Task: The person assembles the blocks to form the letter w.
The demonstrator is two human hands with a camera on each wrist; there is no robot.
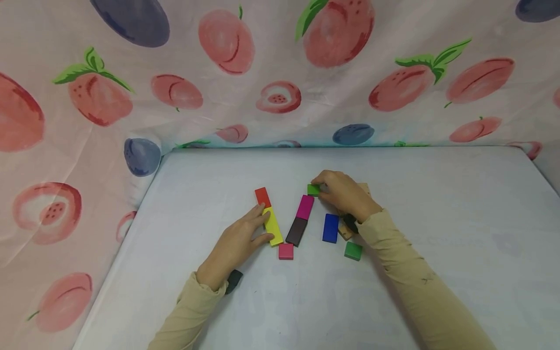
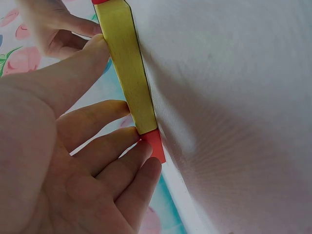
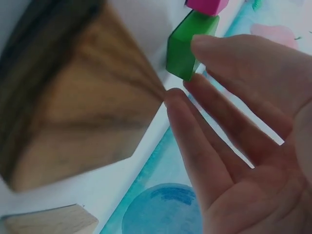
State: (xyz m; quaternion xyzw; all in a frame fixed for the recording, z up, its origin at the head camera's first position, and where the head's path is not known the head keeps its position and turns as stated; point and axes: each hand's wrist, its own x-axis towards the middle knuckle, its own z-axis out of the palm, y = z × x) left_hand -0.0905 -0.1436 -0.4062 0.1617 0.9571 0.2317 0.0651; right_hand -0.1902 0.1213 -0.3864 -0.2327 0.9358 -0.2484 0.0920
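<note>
In the head view my right hand (image 1: 343,192) pinches a small green block (image 1: 313,190) between thumb and fingertip. That block stands at the far end of a magenta block (image 1: 305,207), which meets a dark brown block (image 1: 297,231). My left hand (image 1: 234,245) rests thumb and fingertips against a long yellow block (image 1: 273,227), its fingers only slightly bent. Beyond the yellow block, end to end, lies a red block (image 1: 263,197). A pink block (image 1: 286,251) sits near where the two slanting rows come together, so the rows look like a V.
Right of the rows lie a blue block (image 1: 330,228) and a second green block (image 1: 353,251). Wood-coloured pieces (image 1: 345,232) are partly hidden under my right wrist. A fruit-patterned cloth (image 1: 280,58) hangs behind the white table (image 1: 472,218).
</note>
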